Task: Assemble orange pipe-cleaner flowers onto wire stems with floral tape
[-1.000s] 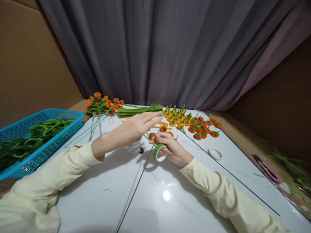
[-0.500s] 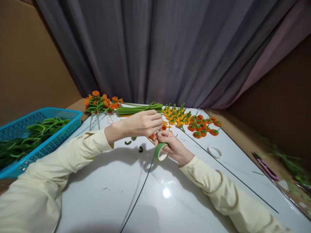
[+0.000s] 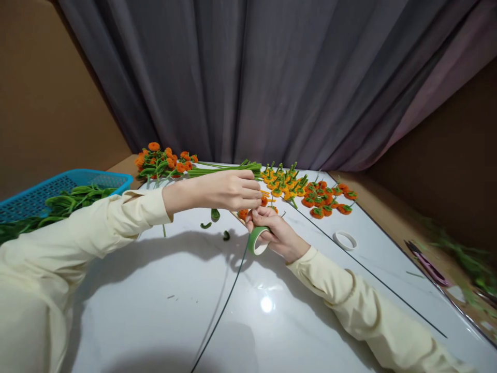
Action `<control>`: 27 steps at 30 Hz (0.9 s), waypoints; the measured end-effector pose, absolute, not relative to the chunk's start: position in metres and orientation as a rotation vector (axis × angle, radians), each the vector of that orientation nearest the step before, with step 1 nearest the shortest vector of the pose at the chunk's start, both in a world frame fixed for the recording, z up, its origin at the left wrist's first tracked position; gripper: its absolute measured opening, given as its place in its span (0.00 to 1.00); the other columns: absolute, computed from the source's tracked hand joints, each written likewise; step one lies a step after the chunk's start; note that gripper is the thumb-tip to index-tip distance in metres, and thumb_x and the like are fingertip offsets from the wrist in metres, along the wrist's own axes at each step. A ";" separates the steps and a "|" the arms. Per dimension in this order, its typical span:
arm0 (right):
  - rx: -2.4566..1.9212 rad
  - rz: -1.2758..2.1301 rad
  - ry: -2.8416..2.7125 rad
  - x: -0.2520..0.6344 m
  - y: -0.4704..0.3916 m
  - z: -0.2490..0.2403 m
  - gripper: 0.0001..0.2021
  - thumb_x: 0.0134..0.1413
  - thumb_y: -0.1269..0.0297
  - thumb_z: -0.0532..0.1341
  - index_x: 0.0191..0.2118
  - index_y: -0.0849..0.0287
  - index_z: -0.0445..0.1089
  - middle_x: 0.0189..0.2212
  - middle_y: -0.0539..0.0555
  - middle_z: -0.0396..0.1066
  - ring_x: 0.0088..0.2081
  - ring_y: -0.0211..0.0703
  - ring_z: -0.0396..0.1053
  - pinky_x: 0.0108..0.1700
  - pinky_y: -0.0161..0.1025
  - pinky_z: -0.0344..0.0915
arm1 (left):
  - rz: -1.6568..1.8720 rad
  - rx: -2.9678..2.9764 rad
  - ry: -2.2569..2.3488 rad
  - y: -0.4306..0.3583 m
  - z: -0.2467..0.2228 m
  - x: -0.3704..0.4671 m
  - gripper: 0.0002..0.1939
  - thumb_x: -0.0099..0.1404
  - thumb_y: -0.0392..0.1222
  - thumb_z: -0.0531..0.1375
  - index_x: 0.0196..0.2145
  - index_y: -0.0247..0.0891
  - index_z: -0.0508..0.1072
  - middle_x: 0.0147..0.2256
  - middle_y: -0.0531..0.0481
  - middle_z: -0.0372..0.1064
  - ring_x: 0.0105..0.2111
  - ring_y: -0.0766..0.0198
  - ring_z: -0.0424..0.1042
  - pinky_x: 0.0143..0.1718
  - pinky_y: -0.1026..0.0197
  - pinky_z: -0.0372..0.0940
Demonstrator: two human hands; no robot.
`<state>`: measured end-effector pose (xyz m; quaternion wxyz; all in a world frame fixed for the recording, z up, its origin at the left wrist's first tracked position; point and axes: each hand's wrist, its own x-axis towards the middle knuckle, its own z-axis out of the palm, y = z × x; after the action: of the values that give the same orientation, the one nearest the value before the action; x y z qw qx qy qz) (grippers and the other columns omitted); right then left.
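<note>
My right hand is closed around a roll of green floral tape, which hangs from its fingers. Its thumb and forefinger pinch near the upper end of a thin dark green wire stem that slants down toward me. My left hand is right above, with fingertips pressed together and almost meeting the right fingertips. Whatever it pinches is hidden. Behind the hands, orange fuzzy flower heads partly show. Small green curled pieces and a dark green leaf-like piece lie below my left wrist.
A blue basket of green leaves stands at left. Finished-looking orange flowers, green stems, yellow flower heads and orange-red ones line the back. To the right lie a white tape ring, another wire and pink-handled snips.
My left forearm and elbow have risen and swung outward, now covering more of the basket. The left wrist has turned slightly. My right hand and the tape roll stay nearly in place.
</note>
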<state>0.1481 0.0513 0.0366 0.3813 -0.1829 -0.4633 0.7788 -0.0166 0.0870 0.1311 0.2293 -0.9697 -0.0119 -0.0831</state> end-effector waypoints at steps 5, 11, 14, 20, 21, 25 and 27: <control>-0.448 2.002 -1.172 0.149 0.050 0.036 0.13 0.44 0.59 0.68 0.25 0.66 0.71 0.20 0.49 0.70 0.08 0.20 0.40 0.11 0.25 0.40 | -0.324 -2.596 -0.035 0.090 0.124 -0.019 0.20 0.71 0.35 0.42 0.35 0.37 0.73 0.31 0.43 0.73 0.32 0.62 0.69 0.36 0.58 0.62; -0.468 1.988 -1.194 0.148 0.051 0.030 0.14 0.42 0.59 0.68 0.24 0.66 0.70 0.18 0.49 0.69 0.08 0.21 0.39 0.10 0.26 0.36 | -0.614 -2.554 -0.060 0.089 0.106 -0.024 0.16 0.71 0.36 0.46 0.33 0.37 0.72 0.29 0.47 0.73 0.30 0.66 0.70 0.40 0.59 0.64; -0.487 1.964 -1.213 0.146 0.052 0.028 0.13 0.39 0.60 0.69 0.23 0.66 0.70 0.17 0.49 0.68 0.09 0.21 0.40 0.10 0.26 0.34 | -0.730 -2.553 -0.117 0.085 0.099 -0.024 0.14 0.71 0.36 0.47 0.32 0.38 0.71 0.29 0.49 0.74 0.29 0.67 0.71 0.43 0.59 0.65; -0.505 1.915 -1.225 0.145 0.054 0.028 0.13 0.39 0.60 0.69 0.22 0.67 0.71 0.17 0.51 0.68 0.09 0.22 0.41 0.11 0.26 0.33 | -0.844 -2.355 -0.069 0.077 0.092 -0.021 0.14 0.70 0.32 0.46 0.33 0.35 0.70 0.30 0.48 0.75 0.29 0.67 0.72 0.47 0.58 0.65; -0.512 1.901 -1.231 0.145 0.054 0.028 0.13 0.39 0.60 0.69 0.22 0.67 0.71 0.17 0.51 0.68 0.09 0.22 0.42 0.11 0.27 0.33 | -0.863 -2.333 -0.075 0.075 0.091 -0.021 0.14 0.70 0.31 0.46 0.33 0.34 0.70 0.29 0.48 0.75 0.28 0.67 0.72 0.48 0.58 0.65; -0.513 1.885 -1.250 0.144 0.054 0.027 0.14 0.42 0.58 0.68 0.23 0.67 0.70 0.17 0.52 0.69 0.09 0.22 0.42 0.11 0.27 0.32 | -0.889 -2.315 -0.147 0.073 0.085 -0.019 0.14 0.70 0.32 0.46 0.32 0.35 0.70 0.28 0.50 0.75 0.26 0.68 0.72 0.50 0.58 0.63; -0.507 1.880 -1.255 0.144 0.054 0.026 0.14 0.42 0.58 0.68 0.23 0.66 0.70 0.17 0.52 0.69 0.09 0.22 0.41 0.10 0.28 0.32 | -0.911 -2.299 -0.194 0.072 0.082 -0.019 0.14 0.70 0.32 0.46 0.33 0.36 0.70 0.27 0.51 0.74 0.24 0.69 0.71 0.50 0.57 0.63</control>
<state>0.1443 0.0544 0.0265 0.4009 -0.2005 -0.4965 0.7434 -0.0186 0.0717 0.0817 0.3244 -0.8767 -0.0741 -0.3475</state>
